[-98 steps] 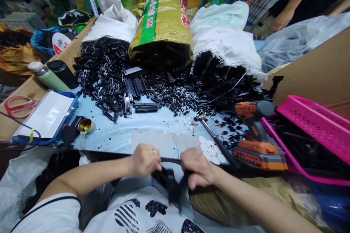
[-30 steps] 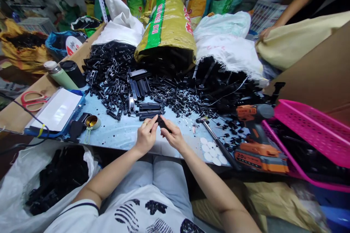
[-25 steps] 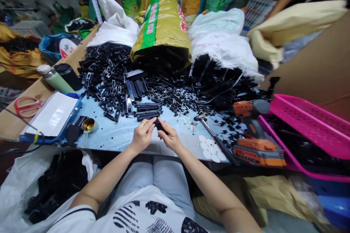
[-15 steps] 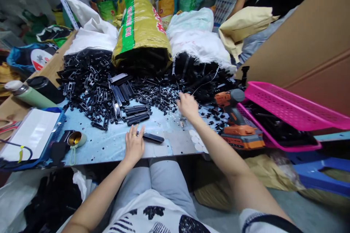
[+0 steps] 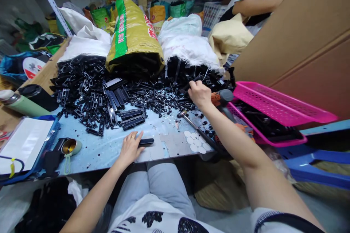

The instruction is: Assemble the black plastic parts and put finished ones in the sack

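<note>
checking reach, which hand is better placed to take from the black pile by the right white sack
Likely the right hand: it's at the black pile, while the left hand partly covers a black bar farther away.

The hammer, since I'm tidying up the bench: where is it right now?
In the head view, the hammer lies right of centre on the blue bench, nearer its front edge than the right hand, between the white discs and the orange drill.

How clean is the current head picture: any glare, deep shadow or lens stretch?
Head view: pale sheen on the blue tabletop; head view: near-black shadow inside the yellow sack; head view: green bottle looks stretched toward the left edge; head view: left hand and right hand reasonably clear.
</note>
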Demonstrator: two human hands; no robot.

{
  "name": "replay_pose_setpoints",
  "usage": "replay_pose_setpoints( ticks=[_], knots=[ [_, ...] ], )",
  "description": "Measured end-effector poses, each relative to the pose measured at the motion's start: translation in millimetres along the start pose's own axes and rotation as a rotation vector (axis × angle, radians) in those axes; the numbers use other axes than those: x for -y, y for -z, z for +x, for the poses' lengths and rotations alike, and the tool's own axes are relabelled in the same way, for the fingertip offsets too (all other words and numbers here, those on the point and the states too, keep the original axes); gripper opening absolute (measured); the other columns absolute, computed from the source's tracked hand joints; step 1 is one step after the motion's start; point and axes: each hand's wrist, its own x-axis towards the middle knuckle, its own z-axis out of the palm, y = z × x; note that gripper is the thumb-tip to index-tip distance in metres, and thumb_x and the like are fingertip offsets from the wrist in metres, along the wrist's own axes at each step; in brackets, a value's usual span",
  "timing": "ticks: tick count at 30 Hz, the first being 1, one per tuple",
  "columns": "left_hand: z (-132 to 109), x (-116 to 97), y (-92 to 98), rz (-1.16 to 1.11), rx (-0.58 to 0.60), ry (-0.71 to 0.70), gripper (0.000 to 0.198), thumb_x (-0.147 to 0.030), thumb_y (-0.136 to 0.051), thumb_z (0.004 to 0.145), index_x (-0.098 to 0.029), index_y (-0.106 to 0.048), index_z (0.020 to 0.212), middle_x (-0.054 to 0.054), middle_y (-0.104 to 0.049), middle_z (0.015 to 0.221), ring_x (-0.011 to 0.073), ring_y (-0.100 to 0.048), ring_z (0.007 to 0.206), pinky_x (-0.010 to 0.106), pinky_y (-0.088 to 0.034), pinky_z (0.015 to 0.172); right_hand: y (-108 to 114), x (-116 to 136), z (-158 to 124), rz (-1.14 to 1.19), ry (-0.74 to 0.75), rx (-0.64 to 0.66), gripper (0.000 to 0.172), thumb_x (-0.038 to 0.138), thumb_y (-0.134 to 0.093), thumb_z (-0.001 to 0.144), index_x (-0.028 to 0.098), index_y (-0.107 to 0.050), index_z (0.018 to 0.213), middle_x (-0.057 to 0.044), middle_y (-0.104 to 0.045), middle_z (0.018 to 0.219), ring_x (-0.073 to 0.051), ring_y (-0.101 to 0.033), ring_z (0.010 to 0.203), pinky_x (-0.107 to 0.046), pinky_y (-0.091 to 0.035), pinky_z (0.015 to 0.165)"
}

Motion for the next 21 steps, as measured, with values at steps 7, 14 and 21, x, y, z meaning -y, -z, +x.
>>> replay_pose_setpoints(
  ticks=[7,14,21],
  knots=[
    [24.0,-17.2,26.7,-1.297,-0.217,0.36,0.057,-0.055,-0.049,0.082,-0.021,-0.046,0.128,0.01,-0.062,0.107,0.0185,-0.064,0.082,0.034,-0.05,0.072,30.5,93.1,-144.4,0.893,0.23,-0.132,0.017,0.034,-0.053,0.088,0.02,-0.058,0.094,-0.004,-0.062,0.085,-0.015,-0.059,0.079,-0.029,-0.05,0.07],
    [4.9,-41.7,23.2,-0.948,-0.353,0.254,0.035,-0.045,-0.054,0.082,-0.013,-0.066,0.09,-0.002,-0.054,0.054,0.0112,-0.052,0.053,0.024,-0.046,0.061,39.0,117.3,-174.6,0.529,0.506,0.604,0.052,0.057,-0.052,0.083,0.02,-0.057,0.12,-0.012,-0.065,0.101,-0.025,-0.059,0.094,-0.035,-0.043,0.082],
    [15.3,-8.7,14.1,-0.243,-0.022,-0.141,0.037,-0.032,-0.042,0.091,-0.019,-0.052,0.124,0.009,-0.058,0.118,0.0211,-0.052,0.108,0.035,-0.042,0.092,21.3,94.1,-181.5,0.35,0.635,0.792,0.039,0.049,-0.038,0.093,0.02,-0.055,0.112,-0.007,-0.064,0.096,-0.019,-0.062,0.082,-0.025,-0.039,0.068]
  ],
)
